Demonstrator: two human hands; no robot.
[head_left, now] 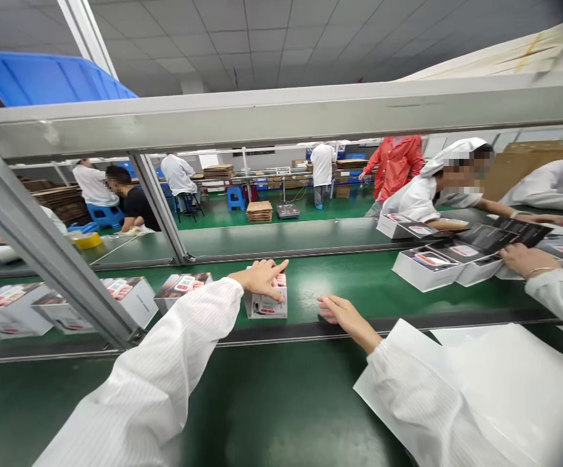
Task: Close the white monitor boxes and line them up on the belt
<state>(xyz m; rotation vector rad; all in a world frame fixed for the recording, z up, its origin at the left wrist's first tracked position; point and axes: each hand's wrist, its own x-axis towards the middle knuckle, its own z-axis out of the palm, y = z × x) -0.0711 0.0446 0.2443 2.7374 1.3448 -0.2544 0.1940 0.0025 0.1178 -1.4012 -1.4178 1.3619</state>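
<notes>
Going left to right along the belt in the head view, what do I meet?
Row of boxes, left hand, right hand, second group of boxes.

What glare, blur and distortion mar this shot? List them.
Head view: pale glare on the belt between left hand and right hand; head view: the sheet softens toward the dim lower-right corner; head view: the bin looks stretched near the left edge.

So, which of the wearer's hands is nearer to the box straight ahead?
Left: the left hand lies on the box; the right hand is apart, right of it.
</notes>
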